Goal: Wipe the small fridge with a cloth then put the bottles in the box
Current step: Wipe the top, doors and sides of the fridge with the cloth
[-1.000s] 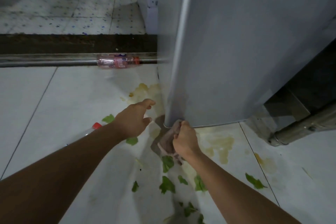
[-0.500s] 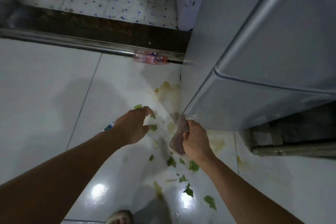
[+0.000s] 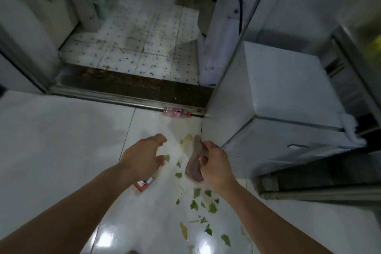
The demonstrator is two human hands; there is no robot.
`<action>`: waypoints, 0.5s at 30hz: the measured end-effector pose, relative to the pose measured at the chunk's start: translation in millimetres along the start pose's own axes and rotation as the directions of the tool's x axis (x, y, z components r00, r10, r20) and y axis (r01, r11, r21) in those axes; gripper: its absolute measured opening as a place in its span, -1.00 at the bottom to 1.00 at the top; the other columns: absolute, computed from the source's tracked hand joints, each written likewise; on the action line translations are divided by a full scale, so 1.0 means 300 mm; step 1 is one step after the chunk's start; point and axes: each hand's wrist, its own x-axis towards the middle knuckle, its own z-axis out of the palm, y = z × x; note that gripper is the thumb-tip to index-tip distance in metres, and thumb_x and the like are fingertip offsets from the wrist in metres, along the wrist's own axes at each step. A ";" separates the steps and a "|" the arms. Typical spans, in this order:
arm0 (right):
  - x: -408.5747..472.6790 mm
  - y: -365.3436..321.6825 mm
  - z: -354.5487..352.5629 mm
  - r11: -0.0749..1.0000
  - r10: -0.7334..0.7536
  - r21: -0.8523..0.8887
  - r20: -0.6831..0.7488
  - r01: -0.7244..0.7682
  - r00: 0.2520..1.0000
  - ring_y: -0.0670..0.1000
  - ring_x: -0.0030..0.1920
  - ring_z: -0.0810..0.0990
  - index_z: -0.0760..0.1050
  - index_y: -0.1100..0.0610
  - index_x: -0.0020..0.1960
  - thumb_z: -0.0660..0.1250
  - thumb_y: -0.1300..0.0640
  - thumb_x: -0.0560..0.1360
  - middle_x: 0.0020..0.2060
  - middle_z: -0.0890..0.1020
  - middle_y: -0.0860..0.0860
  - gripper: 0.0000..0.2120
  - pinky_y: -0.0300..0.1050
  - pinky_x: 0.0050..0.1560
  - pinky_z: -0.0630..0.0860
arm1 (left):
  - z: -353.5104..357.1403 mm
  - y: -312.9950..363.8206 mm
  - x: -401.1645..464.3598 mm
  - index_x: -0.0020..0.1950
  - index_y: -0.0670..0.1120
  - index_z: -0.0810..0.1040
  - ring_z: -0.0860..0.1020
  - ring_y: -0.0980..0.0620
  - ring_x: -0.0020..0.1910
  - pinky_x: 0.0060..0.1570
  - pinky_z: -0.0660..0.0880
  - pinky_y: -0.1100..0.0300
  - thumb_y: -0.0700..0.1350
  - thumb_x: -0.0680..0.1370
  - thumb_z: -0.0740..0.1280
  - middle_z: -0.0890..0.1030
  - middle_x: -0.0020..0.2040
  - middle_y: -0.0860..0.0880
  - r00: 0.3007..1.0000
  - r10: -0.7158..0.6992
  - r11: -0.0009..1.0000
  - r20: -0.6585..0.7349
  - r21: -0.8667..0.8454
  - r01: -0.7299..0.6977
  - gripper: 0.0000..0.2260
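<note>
The small grey fridge stands on the right, seen from above. My right hand grips a brownish cloth that hangs just left of the fridge's lower front corner, apart from it. My left hand hovers empty over the floor with fingers loosely curled. A clear bottle with a pink label lies on its side against the metal door sill. A second bottle with a red label lies on the floor, partly hidden under my left forearm. No box is in view.
Green leaf scraps and yellowish stains are scattered over the glossy white tile floor. A dark threshold leads to a speckled tile room behind. A metal frame sits low on the right.
The camera has risen and tilted, so the fridge top now shows. My right hand with the cloth has come away from the fridge's bottom corner. The red-label bottle now shows under my left arm.
</note>
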 end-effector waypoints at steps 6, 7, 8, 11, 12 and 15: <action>-0.007 -0.182 -0.164 0.997 0.071 0.048 -0.204 -0.062 0.976 0.07 0.05 0.56 0.46 0.18 0.17 0.19 0.32 0.53 0.02 0.59 0.10 -0.76 -0.39 -0.12 0.30 | -0.232 0.037 -0.029 0.38 0.06 0.29 0.48 0.07 0.23 0.21 0.46 0.13 -0.04 0.55 0.30 0.48 0.31 0.08 0.995 0.103 0.994 0.018 0.035 -0.103 -0.58; -0.007 -0.194 -0.197 0.996 0.085 0.059 -0.248 -0.072 0.965 0.07 0.04 0.56 0.47 0.18 0.17 0.19 0.32 0.53 0.01 0.58 0.09 -0.76 -0.41 -0.15 0.27 | -0.263 0.048 -0.021 0.38 0.06 0.29 0.48 0.07 0.23 0.21 0.46 0.13 -0.04 0.54 0.31 0.49 0.31 0.08 0.993 0.121 0.991 0.014 0.046 -0.122 -0.58; -0.007 -0.201 -0.233 0.994 0.096 0.069 -0.291 -0.079 0.952 0.06 0.02 0.55 0.48 0.19 0.16 0.19 0.32 0.53 0.00 0.58 0.09 -0.76 -0.41 -0.17 0.26 | -0.291 0.059 -0.009 0.38 0.06 0.30 0.49 0.07 0.23 0.21 0.46 0.14 -0.04 0.54 0.31 0.49 0.31 0.08 0.991 0.137 0.989 0.009 0.056 -0.137 -0.58; -0.009 -0.193 -0.342 0.991 0.117 0.107 -0.411 -0.079 0.904 -0.02 -0.15 0.49 0.51 0.18 0.06 0.21 0.29 0.54 -0.12 0.54 0.03 -0.84 -0.45 -0.23 0.30 | -0.350 0.111 0.047 0.36 0.06 0.33 0.49 0.07 0.23 0.21 0.45 0.15 -0.03 0.53 0.32 0.50 0.30 0.08 0.982 0.186 0.980 0.015 0.070 -0.187 -0.59; -0.004 -0.180 -0.374 0.991 0.120 0.108 -0.452 -0.079 0.884 -0.04 -0.18 0.45 0.51 0.19 0.02 0.22 0.29 0.54 -0.14 0.52 0.02 -0.87 -0.43 -0.23 0.29 | -0.361 0.133 0.071 0.36 0.07 0.33 0.49 0.08 0.23 0.20 0.44 0.17 -0.02 0.53 0.32 0.49 0.30 0.10 0.978 0.207 0.975 0.029 0.073 -0.209 -0.60; 0.037 -0.123 -0.460 0.989 0.144 0.069 -0.542 -0.127 0.828 -0.02 -0.19 0.47 0.51 0.20 -0.03 0.22 0.27 0.54 -0.09 0.54 0.07 -0.91 -0.38 -0.21 0.27 | -0.379 0.212 0.156 0.38 0.09 0.32 0.46 0.10 0.26 0.20 0.40 0.21 -0.02 0.54 0.31 0.47 0.31 0.11 0.959 0.272 0.957 0.083 0.082 -0.279 -0.58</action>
